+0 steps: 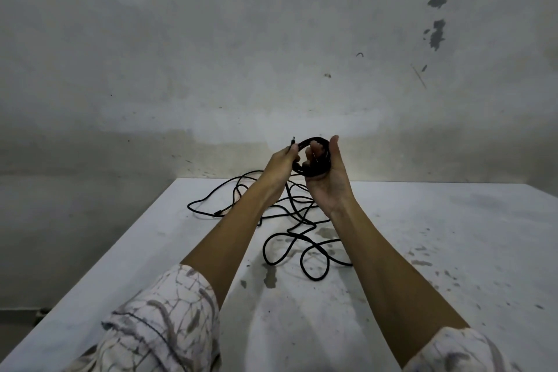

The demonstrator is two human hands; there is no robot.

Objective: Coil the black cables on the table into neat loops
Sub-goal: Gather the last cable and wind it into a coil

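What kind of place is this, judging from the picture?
Probably a bare workroom or storage space, not a tidy home room. The grey wall is stained, with chipped dark patches. The white table is scuffed and spotted. On it lies only loose black cable.

No readable text, labels, brands, numbers or signs anywhere in view.
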